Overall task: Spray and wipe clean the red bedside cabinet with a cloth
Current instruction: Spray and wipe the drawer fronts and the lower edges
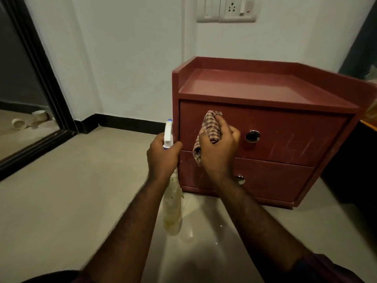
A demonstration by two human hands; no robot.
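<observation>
Against the upper drawer front (285, 135) of the red bedside cabinet (265, 92), the right hand (219, 146) is pressing a bunched checked cloth (208, 127), evidently wiping. Alongside, the left hand (163, 156) is gripping the spray bottle (172, 203) upright, likely kept ready.

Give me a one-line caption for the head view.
Right hand holds a checked cloth against the upper drawer of the red cabinet; left hand holds a spray bottle.

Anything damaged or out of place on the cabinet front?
Yes: pale streaky scuffs mar the upper drawer front, right of its round pull, with fainter ones near the left edge by the cloth. They look like scratches or residue; I cannot tell which.
</observation>
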